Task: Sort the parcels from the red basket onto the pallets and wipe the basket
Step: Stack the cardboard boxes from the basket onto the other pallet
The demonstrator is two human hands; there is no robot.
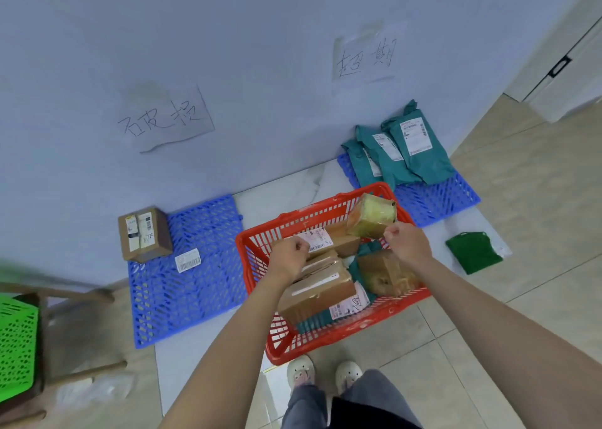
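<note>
Red basket [257,246] sits on the floor at lower centre, slotted plastic walls, scuffed pale in spots along the near rim. Inside: several brown cartons [317,290] with white labels, one crumpled brown parcel [382,274] at right, teal bags beneath. Right hand [408,244] is above the basket's right side, fingers curled, pinching the corner of a small tape-wrapped yellowish box [371,215] held tilted over the far rim. Left hand [288,256] fingers curled over a labelled carton [329,241]; whether it grips, cannot tell. Left pallet [202,285], blue, carries one brown box [145,234] and a loose label [188,260]. Right pallet [433,200] carries teal mailers [404,150]. Green cloth [472,252] lies on the floor right of the basket.
</note>
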